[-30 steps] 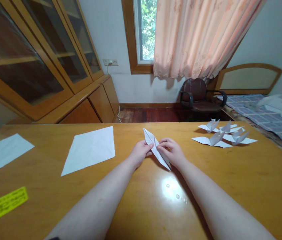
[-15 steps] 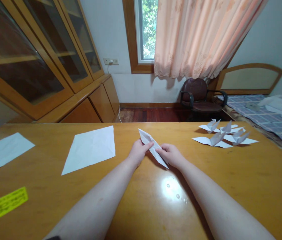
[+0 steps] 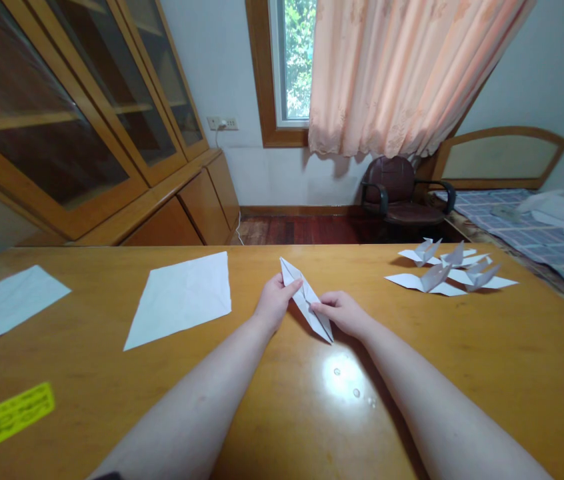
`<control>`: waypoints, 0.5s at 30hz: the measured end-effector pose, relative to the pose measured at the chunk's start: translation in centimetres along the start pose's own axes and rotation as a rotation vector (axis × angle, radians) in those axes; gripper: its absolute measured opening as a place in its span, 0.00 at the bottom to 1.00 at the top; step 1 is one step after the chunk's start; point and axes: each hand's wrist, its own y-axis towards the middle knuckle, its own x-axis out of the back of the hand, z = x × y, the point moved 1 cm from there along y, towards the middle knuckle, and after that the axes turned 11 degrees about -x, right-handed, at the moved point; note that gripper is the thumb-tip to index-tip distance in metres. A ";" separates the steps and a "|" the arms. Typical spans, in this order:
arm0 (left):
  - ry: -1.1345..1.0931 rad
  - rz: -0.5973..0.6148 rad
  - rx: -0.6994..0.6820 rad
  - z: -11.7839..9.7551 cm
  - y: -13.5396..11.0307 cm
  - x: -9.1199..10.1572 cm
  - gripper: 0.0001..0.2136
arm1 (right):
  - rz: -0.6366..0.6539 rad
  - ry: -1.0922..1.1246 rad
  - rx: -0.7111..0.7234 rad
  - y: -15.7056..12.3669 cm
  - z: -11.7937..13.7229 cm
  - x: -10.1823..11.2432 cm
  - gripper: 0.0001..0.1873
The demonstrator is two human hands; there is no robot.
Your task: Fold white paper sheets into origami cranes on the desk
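A long, narrow piece of folded white paper with pointed ends is held between my hands over the middle of the table. My left hand pinches its far-left edge, thumb on top and fingers behind. My right hand grips the opposite edge nearer its lower end, the thumb pressed on the front. The fingers under the paper are hidden. Folded paper cranes, several of them with spread wings, stand together at the right.
Flat white sheets lie on the left: one square-like sheet and another sheet farther out. A yellow label with writing is near the lower left. Beyond the table are a brown chair, a glass-door cabinet and a bed.
The folded paper has turned slightly, so its upper face and central crease show more, and its lower end sits a bit lower and to the left. Both hands keep hold of it.
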 end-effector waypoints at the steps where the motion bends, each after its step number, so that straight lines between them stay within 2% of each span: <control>1: 0.006 0.026 0.008 0.0 -0.1 -0.2 0.15 | 0.001 0.022 0.003 0.0 0.1 0.0 0.18; 6: -0.063 0.149 0.084 -0.2 -0.6 -0.9 0.17 | -0.067 0.080 -0.024 0.2 0.2 0.0 0.18; 10: -0.161 0.155 0.131 -0.2 -0.6 -0.9 0.19 | -0.193 0.215 -0.024 0.3 0.2 0.5 0.19; 12: -0.143 0.156 0.150 -0.1 -0.5 -0.8 0.19 | -0.240 0.278 -0.025 0.3 0.2 0.7 0.19; 15: -0.049 0.212 0.179 0.1 -0.6 -0.8 0.17 | -0.236 0.311 0.003 0.4 0.1 0.8 0.19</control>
